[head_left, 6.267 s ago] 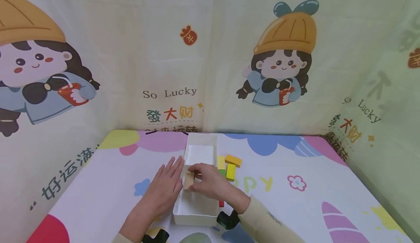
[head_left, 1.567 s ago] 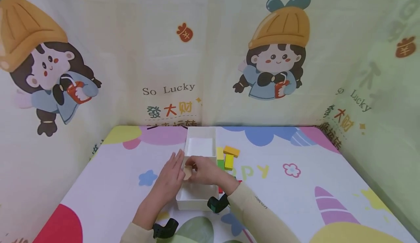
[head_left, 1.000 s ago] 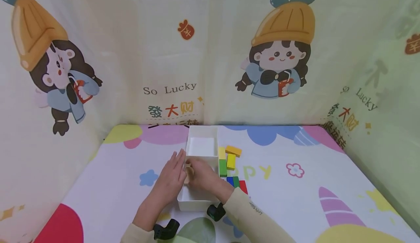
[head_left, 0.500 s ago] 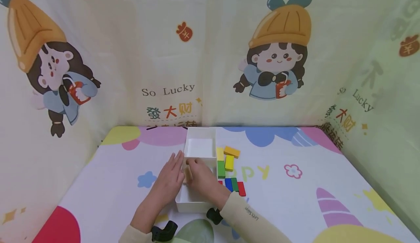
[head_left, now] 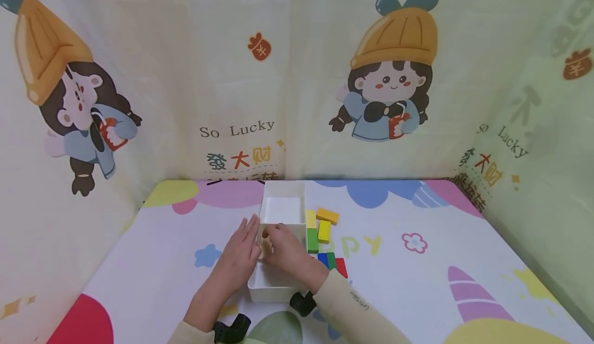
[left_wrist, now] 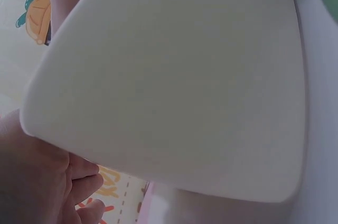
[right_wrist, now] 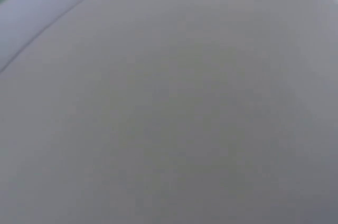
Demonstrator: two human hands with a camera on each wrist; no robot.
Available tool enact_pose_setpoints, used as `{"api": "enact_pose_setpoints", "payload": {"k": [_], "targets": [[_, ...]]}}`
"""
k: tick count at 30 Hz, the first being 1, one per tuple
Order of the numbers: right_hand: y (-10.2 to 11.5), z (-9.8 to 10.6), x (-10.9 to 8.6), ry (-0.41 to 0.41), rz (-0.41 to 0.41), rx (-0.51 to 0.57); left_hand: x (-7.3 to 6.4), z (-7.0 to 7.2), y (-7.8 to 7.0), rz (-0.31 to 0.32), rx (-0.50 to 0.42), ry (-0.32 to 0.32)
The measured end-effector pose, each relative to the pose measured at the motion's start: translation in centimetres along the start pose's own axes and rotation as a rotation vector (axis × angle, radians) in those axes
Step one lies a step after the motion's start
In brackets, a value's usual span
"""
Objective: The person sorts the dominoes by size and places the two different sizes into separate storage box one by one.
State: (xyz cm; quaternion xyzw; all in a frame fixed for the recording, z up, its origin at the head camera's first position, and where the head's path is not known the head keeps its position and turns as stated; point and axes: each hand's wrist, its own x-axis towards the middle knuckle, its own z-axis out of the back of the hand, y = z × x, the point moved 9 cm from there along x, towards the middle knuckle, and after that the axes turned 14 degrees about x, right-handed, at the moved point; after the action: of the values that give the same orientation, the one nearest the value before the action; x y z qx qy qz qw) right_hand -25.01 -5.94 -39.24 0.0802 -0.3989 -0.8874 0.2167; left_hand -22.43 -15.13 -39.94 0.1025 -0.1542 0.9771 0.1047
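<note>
Honestly, my right hand [head_left: 289,251] seems to be pinching the block [head_left: 266,247] inside the box [head_left: 277,295] near its left wall, left hand [head_left: 235,257] straight-fingered along the outside, so one lopsided push could skid the box and pop the block loose.

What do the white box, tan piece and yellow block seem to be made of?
White box: likely plastic, matte; smooth, even walls with rounded corners.

Tan piece: possibly bare wood or card, matte; plain tan surface, but too much is covered to settle it.

Yellow block: perhaps painted wood or plastic; uniform, saturated colour and straight edges, no grain visible.
</note>
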Motion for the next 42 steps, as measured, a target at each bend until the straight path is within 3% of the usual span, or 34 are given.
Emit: {"api": "enact_pose_setpoints", "payload": {"k": [4,11,24,34,42], "targets": [[0.1,0.8,-0.1,0.019,-0.006,0.062,0.0,0.2,0.0,-0.001,0.014,-0.012],[0.9,2.9,-0.5,0.013,0.057,0.157,0.0,0.3,-0.2,0.000,0.025,0.006],[-0.7,5.9,-1.6,0.001,0.073,0.383,-0.2,0.1,0.2,0.018,0.056,0.032],[-2.7,8.6,-2.6,-0.083,0.069,0.422,-0.5,-0.2,-0.1,0.023,-0.015,0.153],[-4.8,10.9,-3.2,-0.190,0.014,0.388,-0.7,-0.7,-0.3,-0.027,0.019,0.207]]}}
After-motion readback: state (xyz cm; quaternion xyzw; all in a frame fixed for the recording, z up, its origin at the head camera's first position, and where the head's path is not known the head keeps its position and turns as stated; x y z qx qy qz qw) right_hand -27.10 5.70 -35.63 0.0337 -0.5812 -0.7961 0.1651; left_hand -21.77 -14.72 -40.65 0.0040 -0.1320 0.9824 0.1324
